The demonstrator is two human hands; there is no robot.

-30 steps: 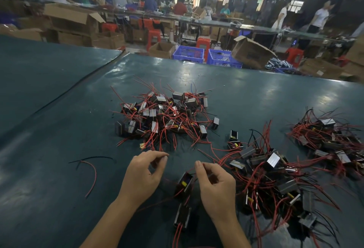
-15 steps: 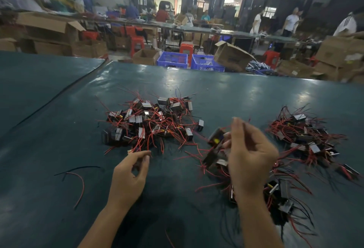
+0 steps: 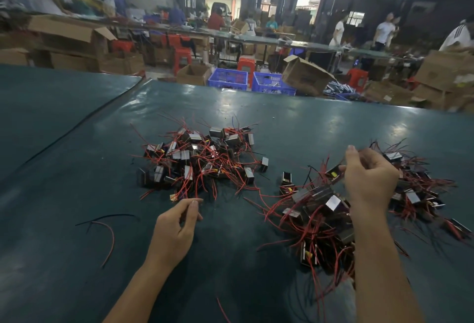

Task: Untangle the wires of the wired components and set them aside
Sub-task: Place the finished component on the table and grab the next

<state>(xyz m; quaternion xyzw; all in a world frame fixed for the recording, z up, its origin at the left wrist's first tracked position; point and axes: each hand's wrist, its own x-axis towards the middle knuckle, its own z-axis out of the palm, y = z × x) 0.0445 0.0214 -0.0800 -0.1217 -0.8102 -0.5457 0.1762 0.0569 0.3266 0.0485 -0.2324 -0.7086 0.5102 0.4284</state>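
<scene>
Component (image 3: 333,174), yellow-marked, pinched by right hand (image 3: 369,181)

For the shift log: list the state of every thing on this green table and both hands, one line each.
Left hand, low over the table, fingers curled, grip unclear.
Right hand, raised, gripping a component's wires.
Black boxy component with yellow mark, held above the table at the right hand's fingers.
Left pile of black wired components, lying loose.
Right pile of black wired components, tangled.
Loose red and black wires, lying apart.
</scene>
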